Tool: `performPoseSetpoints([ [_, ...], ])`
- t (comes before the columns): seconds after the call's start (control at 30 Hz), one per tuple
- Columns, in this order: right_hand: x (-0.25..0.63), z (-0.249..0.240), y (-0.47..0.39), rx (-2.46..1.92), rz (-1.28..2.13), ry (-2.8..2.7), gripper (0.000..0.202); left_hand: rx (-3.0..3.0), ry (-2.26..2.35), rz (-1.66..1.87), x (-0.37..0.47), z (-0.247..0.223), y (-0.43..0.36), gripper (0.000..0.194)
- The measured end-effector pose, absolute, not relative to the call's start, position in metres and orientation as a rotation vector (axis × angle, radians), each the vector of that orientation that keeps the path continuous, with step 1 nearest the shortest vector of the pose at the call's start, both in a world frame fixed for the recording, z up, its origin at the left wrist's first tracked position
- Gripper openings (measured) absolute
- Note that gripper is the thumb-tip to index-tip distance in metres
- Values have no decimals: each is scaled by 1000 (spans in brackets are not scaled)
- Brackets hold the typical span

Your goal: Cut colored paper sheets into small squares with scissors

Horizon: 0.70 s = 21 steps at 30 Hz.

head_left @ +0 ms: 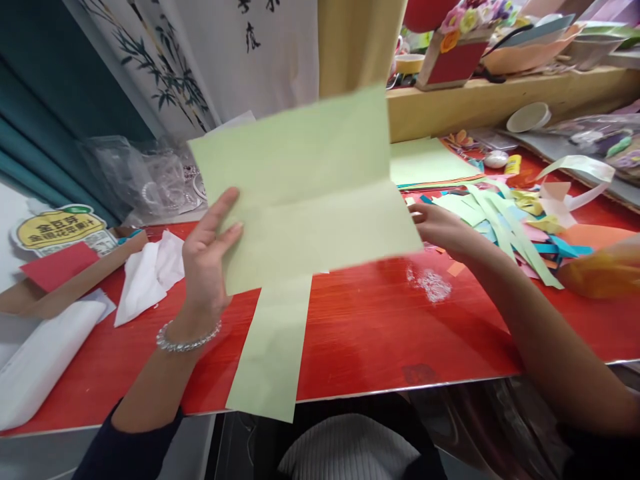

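My left hand [207,253] grips a creased sheet of pale green paper [300,193] at its left edge, thumb and a finger lying on the near face. The sheet is held up above the red table, with a fold line running across its middle. At the sheet's right edge is my right hand [440,227], fingers curled against the border and partly hidden. Below the sheet, a pale green paper strip [275,347] lies on the table, its lower end sticking out past the front edge. The raised sheet covers the strip's upper end.
Cut paper strips [520,227] in several colours are heaped at the right, near a stack of coloured sheets [430,160]. White tissue [145,280], a cardboard box [75,280] and a white roll-shaped packet [50,360] sit at the left. A wooden shelf [500,100] runs along the back.
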State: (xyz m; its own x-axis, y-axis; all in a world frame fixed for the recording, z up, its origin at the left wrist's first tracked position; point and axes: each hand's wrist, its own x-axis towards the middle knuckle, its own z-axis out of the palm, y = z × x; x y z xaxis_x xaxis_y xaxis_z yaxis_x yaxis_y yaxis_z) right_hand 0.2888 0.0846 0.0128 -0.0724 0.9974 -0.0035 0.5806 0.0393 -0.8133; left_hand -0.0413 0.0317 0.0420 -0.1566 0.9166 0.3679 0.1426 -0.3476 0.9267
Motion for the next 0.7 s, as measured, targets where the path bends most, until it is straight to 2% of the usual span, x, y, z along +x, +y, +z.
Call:
performPoseSetpoints([
  [0.13, 289, 22, 86, -1386, 965, -1520, 42, 1476, 1113, 1661, -41, 41, 34, 36],
  [0.4, 239, 9, 57, -918, 1312, -1472, 43, 1433, 1195, 1330, -15, 26, 17, 80],
  [0.5, 224, 0, 44, -712, 1536, -1584, 65, 1495, 1109, 1228, -7, 19, 9, 86],
  [0.57, 219, -2, 36, -624, 1606, -1624, 72, 1545, 1006, 1193, -2, 15, 5, 84],
  [0.7, 215, 2, 31, -757, 1439, -1349, 42, 1628, 875, 1003, 5, 8, -2, 82],
])
